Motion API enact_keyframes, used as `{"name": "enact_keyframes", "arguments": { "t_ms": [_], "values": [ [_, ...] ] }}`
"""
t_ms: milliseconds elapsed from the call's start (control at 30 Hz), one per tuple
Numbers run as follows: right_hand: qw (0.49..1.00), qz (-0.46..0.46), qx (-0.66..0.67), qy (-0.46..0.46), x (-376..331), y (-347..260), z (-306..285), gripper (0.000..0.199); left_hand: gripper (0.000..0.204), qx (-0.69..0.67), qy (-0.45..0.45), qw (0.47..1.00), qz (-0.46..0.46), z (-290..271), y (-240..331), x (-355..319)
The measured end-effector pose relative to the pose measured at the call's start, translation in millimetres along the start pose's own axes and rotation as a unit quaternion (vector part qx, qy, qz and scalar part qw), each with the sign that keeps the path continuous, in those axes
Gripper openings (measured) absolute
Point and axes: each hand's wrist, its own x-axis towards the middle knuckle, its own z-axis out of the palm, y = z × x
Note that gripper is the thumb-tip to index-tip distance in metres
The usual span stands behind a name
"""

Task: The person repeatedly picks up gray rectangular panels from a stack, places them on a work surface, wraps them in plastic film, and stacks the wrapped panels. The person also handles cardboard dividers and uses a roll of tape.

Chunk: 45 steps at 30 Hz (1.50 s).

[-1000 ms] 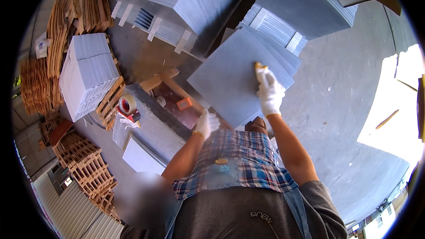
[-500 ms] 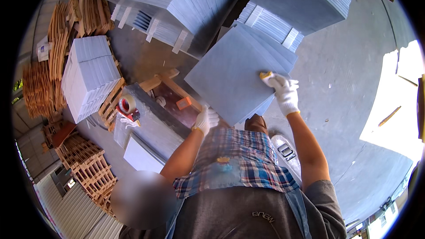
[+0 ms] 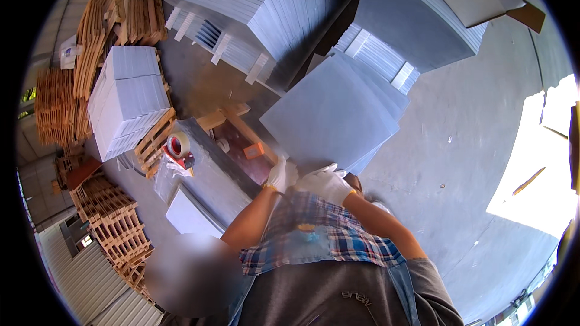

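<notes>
Your right gloved hand (image 3: 326, 184) slides from the large grey square panel's (image 3: 332, 115) right edge to its near edge, beside your left gloved hand (image 3: 281, 175); both grip it.

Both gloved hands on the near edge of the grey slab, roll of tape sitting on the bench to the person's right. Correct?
Not quite. The head view shows the left hand and right hand at the near edge of the grey slab, but the roll of tape sits on the bench to the person's left, not right.
</notes>
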Motion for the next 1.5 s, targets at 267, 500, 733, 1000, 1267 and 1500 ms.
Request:
{"name": "enact_keyframes", "arguments": {
  "t_ms": [267, 500, 733, 1000, 1267, 1500],
  "values": [
    [0.841, 0.166, 0.363, 0.365, 28.0, 144.1, -90.4, 0.037, 0.070, 0.036, 0.053, 0.998, -0.015, -30.2, -0.3, 38.3],
    [0.889, 0.242, 0.036, 0.386, 85.6, 82.3, -150.9, 0.058, 0.073, 0.029, 0.087, 0.996, 0.006, -38.9, 29.7, 28.5],
    [0.945, 0.084, 0.254, 0.187, 116.9, 18.1, -93.6, 0.059, 0.054, -0.085, 0.083, 0.982, 0.149, -48.8, 182.4, 39.9],
    [0.871, 0.075, 0.291, 0.389, 82.5, -32.4, -218.9, 0.075, 0.055, 0.152, 0.244, 0.818, 0.498, -24.0, 448.7, 34.4],
    [0.877, 0.066, 0.098, 0.465, 111.5, -44.5, -299.3, 0.096, 0.065, 0.197, 0.290, 0.765, 0.540, 6.6, 573.2, 16.8],
    [0.881, 0.096, 0.072, 0.457, 116.4, -46.8, -298.8, 0.102, 0.047, 0.184, 0.171, 0.802, 0.541, 14.0, 588.2, 11.2]
  ]
}}
